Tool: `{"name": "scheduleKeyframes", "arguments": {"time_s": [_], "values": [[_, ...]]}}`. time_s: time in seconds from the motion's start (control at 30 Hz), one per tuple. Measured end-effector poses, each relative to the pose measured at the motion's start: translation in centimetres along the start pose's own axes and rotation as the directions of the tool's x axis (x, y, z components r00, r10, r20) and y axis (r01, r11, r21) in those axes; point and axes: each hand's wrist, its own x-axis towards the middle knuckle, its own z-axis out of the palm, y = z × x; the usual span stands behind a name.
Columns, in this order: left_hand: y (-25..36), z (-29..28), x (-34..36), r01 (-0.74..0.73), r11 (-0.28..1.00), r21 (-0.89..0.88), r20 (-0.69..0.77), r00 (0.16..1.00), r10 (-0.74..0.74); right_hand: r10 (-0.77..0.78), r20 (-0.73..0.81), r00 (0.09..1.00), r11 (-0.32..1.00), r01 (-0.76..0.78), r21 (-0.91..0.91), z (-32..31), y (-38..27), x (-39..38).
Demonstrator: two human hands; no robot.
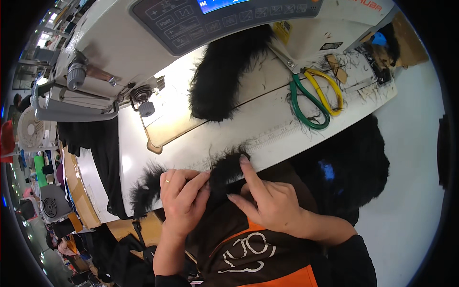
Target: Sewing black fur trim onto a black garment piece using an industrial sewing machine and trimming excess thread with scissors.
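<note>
Near the front edge of the sewing table lies a strip of black fur (226,169), its ends showing on both sides of my left hand. My left hand (184,197), with a ring on one finger, is closed in a pinch on this strip. My right hand (272,203) has its index finger stretched out, the tip touching the strip's right end. Its thumb stands apart below, and the other fingers are curled. A longer black fur piece (217,81) rests on the table under the sewing machine's arm.
Scissors (315,95) with one green and one yellow handle lie at the right, among loose fur bits. The sewing machine (110,43) overhangs the table's far side. Black fur (354,167) is at my right; dark cloth (93,153) hangs at the table's left.
</note>
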Motion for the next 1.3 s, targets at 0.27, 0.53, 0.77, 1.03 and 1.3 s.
{"name": "scheduleKeyframes", "arguments": {"time_s": [0.27,0.53,0.77,1.03,1.3], "values": [[0.2,0.0,0.3,0.02,1.0,0.006,0.009,1.0,-0.02,0.025,0.089,0.996,0.994,-0.015,-0.106,-0.9,0.1,1.3],[0.1,0.3,0.3,0.016,1.0,-0.002,0.004,1.0,-0.016,0.029,0.091,0.995,0.989,-0.015,-0.149,-1.1,0.2,1.1],[0.3,0.5,0.9,0.001,1.0,-0.012,0.002,1.0,-0.001,0.043,0.068,0.997,0.985,-0.03,-0.17,-1.1,0.3,1.1],[-1.3,-2.2,-0.1,0.016,1.0,0.004,0.036,0.999,-0.016,0.065,0.121,0.991,0.958,-0.028,-0.284,-1.2,-0.2,1.5],[-5.9,-8.1,-6.9,0.213,0.976,0.037,-0.046,0.976,-0.211,0.222,0.13,0.966,0.947,-0.182,-0.266,-1.2,-1.4,1.4]]}}
